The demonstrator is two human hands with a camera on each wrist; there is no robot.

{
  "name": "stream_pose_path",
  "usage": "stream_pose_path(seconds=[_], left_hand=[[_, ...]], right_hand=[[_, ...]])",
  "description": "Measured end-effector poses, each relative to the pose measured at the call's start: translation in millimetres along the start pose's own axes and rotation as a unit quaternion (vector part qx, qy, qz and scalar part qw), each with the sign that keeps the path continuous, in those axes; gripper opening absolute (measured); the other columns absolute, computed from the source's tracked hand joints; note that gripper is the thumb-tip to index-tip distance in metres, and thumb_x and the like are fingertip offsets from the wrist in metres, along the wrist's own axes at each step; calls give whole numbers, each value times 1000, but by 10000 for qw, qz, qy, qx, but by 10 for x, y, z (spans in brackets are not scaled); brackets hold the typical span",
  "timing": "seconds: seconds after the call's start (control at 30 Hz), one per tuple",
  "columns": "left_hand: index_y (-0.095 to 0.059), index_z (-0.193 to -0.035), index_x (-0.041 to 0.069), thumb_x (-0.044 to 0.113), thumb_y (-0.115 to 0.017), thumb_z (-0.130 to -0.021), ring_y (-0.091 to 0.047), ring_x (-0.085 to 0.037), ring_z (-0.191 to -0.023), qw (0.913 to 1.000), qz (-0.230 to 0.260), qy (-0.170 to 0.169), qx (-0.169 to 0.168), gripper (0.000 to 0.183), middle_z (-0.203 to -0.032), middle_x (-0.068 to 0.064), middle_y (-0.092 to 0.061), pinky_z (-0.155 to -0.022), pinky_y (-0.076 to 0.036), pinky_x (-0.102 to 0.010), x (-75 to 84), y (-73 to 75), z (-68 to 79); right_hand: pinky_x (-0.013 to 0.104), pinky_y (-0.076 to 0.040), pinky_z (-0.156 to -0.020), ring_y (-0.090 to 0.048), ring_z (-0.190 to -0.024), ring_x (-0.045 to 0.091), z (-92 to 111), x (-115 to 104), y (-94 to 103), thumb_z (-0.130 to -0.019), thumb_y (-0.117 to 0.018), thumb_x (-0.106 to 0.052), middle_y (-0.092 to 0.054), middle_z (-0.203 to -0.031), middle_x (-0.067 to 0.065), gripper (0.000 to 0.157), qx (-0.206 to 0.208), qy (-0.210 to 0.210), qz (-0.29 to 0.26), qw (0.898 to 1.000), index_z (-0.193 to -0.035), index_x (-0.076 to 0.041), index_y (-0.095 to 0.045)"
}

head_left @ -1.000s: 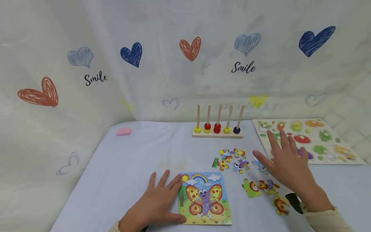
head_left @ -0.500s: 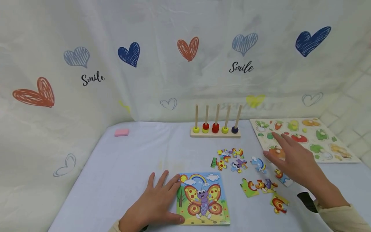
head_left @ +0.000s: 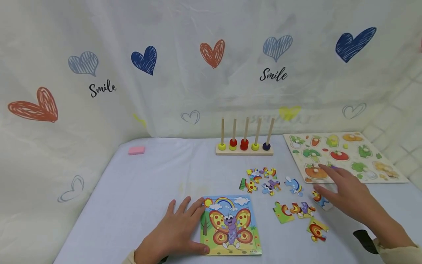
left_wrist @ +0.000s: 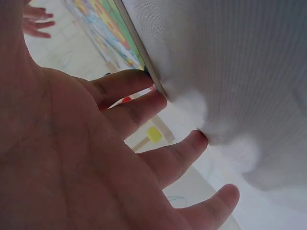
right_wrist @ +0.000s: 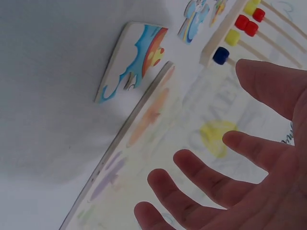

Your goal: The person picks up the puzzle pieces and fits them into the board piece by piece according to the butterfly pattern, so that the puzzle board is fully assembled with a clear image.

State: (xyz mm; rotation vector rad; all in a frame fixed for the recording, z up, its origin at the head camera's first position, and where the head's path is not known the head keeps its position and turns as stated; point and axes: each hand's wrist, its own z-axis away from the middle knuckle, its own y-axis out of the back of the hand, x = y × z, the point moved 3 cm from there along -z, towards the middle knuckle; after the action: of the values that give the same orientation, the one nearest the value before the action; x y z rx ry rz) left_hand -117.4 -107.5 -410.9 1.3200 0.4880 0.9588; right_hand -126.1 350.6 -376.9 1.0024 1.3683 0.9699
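Observation:
My left hand (head_left: 176,231) lies spread at the left edge of the butterfly picture board (head_left: 230,225), its fingertips on the edge and on the cloth. My right hand (head_left: 351,194) hovers above the table, fingers extended and holding nothing. Under its thumb lies a jigsaw piece (right_wrist: 132,62) with cloud and sky print, partly covered in the head view. Several more jigsaw pieces lie loose between the hands, among them a rainbow piece (head_left: 293,186), a green-cornered piece (head_left: 282,213) and an orange swirl piece (head_left: 317,230).
A wooden bead stand (head_left: 244,152) with five pegs stands at the back. The vegetable board (head_left: 339,156) lies at the back right, partly behind my right hand. A pink block (head_left: 136,150) rests at the far left. A printed curtain (head_left: 197,88) hangs behind the table.
My right hand has moved right and lower, uncovering the rainbow piece, the cloud piece and more of the vegetable board. The left hand has stayed on the butterfly board. The view shifted slightly.

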Motion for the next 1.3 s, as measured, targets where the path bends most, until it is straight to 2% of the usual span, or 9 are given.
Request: stream_pose_path(seconds=[0.17, 0.27, 0.4, 0.53, 0.63, 0.93, 1.3], left_hand=[[-47, -162, 12, 77, -80, -77, -28, -43, -156, 9999, 147, 66, -40, 112, -173, -1, -32, -114, -27, -78, -12, 9, 28], [-46, -162, 12, 77, -80, -78, -27, -42, -157, 9998, 173, 80, -56, 112, -174, -1, -32, -112, -29, -78, -22, 16, 38], [-46, -162, 12, 77, -80, -78, -27, -42, -157, 9999, 132, 62, -21, 111, -174, -1, -32, -111, -30, -78, -33, 23, 45], [-45, -163, 13, 77, -80, -78, -26, -42, -157, 9999, 123, 108, -46, 112, -174, -1, -31, -112, -30, -78, -49, 23, 42], [-45, -163, 13, 77, -79, -79, -26, -42, -157, 9998, 123, 133, -49, 111, -174, 0, -30, -112, -29, -78, -61, 27, 40], [-45, -162, 12, 76, -79, -80, -27, -42, -157, 9999, 108, 15, 94, 109, -174, -1, -30, -111, -31, -77, -78, 39, 45], [-46, -162, 15, 76, -80, -79, -27, -41, -157, 10000, 61, 27, 39, 109, -174, 2, -30, -111, -33, -76, -45, 3, 3]], right_hand=[[83, -44, -83, -47, -118, 70, -19, 47, -41, -97, -80, -39, -47, -136, 49, 81, -181, 71, 122, 9997, -154, 5, -44], [80, -47, -81, -51, -116, 69, -32, 63, -78, -96, -82, -34, -51, -134, 48, 81, -209, 174, 148, 9995, -155, 5, -43], [82, -46, -81, -51, -117, 69, -41, 73, -119, -93, -84, -28, -54, -133, 47, 81, -200, 268, 143, 9993, -155, 6, -44], [80, -47, -83, -52, -115, 67, -66, 42, -142, -92, -86, -29, -54, -131, 46, 80, -213, 276, 69, 9994, -151, 7, -48], [76, -50, -83, -55, -113, 64, -98, -26, -140, -92, -86, -28, -54, -129, 46, 77, -186, 338, 38, 9992, -149, 9, -50], [78, -45, -94, -49, -126, 63, -201, -291, -215, -95, -83, -25, -46, -144, 43, 72, -216, 539, -235, 9980, -152, 4, -50], [72, -50, -92, -57, -120, 55, -397, -708, -322, -97, -82, -24, -58, -136, 35, 61, -16, 1147, -310, 9929, -148, 1, -58]])
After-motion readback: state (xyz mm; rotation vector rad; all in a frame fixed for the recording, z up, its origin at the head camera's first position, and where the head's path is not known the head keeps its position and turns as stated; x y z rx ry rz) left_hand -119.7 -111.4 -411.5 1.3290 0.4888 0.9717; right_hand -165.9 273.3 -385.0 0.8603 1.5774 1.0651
